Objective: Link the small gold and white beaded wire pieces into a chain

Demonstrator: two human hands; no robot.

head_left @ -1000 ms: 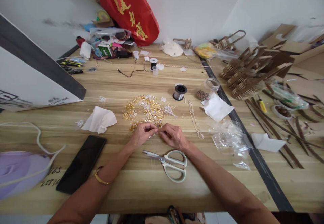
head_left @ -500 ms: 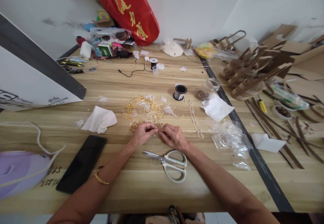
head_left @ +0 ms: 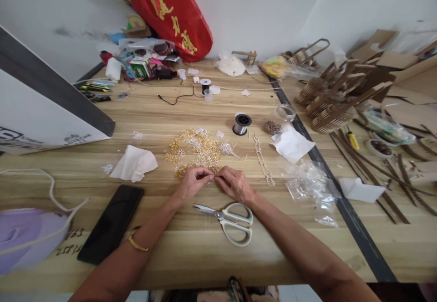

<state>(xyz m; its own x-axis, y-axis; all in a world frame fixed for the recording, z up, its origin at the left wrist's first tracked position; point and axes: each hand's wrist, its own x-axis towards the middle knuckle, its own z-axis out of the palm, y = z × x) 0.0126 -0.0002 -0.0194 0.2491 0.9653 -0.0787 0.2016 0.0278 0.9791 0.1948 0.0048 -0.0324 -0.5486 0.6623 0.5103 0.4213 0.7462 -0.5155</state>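
Note:
My left hand (head_left: 195, 182) and my right hand (head_left: 233, 183) meet fingertip to fingertip at the near edge of a spread of gold and clear beads (head_left: 208, 149). Both hands are closed in a pinch. Whatever lies between the fingertips is too small to name. Just below my hands lie scissors (head_left: 235, 222) with pale handles, blades slightly apart and pointing left. Right of the beads, a beaded chain (head_left: 261, 158) lies stretched on the wooden table (head_left: 191, 265). A spool of clear thread (head_left: 242, 125) stands behind it.
On the left are a black phone (head_left: 111, 223), a crumpled tissue (head_left: 134, 163) and a large box (head_left: 51, 110). To the right lie plastic bags (head_left: 312, 188), white paper (head_left: 292, 143), a jar (head_left: 286, 113) and small woven baskets (head_left: 327, 106). A red bag (head_left: 174, 19) leans at the back.
Both hands stay pinched together in nearly the same spot. The camera view has shifted very slightly; nothing on the table has visibly moved.

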